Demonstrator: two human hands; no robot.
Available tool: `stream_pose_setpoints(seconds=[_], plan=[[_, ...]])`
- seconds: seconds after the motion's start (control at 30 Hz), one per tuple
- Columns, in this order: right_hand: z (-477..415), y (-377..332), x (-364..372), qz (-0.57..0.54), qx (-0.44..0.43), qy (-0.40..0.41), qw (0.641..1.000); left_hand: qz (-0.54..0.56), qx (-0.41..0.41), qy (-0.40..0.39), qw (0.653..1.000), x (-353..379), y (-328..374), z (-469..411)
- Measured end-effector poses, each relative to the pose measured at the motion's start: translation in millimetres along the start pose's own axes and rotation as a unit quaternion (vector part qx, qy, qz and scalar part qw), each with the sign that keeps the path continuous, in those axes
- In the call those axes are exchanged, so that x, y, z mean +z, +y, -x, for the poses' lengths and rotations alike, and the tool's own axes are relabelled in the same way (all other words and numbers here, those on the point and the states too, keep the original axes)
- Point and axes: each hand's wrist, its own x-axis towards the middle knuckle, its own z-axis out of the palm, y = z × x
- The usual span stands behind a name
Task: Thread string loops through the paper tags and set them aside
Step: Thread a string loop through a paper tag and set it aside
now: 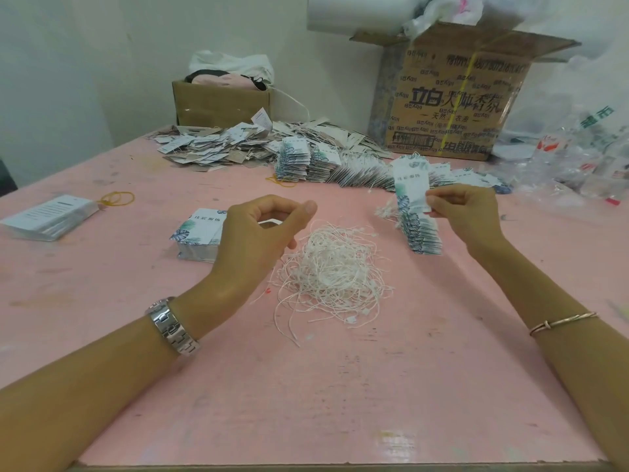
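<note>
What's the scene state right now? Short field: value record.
left hand: fingers pinched together above string pile; held string not discernible
right hand: pinches tag
tag stack: lies flat, beside left hand
fanned tags: under the held tag
back piles: loose tags, heaped

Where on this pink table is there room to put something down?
The near half, between the string pile and the table edge, is bare. So is the left strip below the white card stack. The far side is crowded with tag heaps.
</note>
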Motion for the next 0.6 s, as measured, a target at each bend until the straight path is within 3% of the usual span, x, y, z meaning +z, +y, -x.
stream_pose_setpoints(seconds=[0.33,0.6], plan=[[-13,35,-8,0.088,0.007,0.011,0.996,-0.011,0.009,-0.005,1.0,1,0,2],[-9,30,-8,0.189,-0.051,0.008,0.981,-0.022,0.013,-0.007,1.0,2,1,2]])
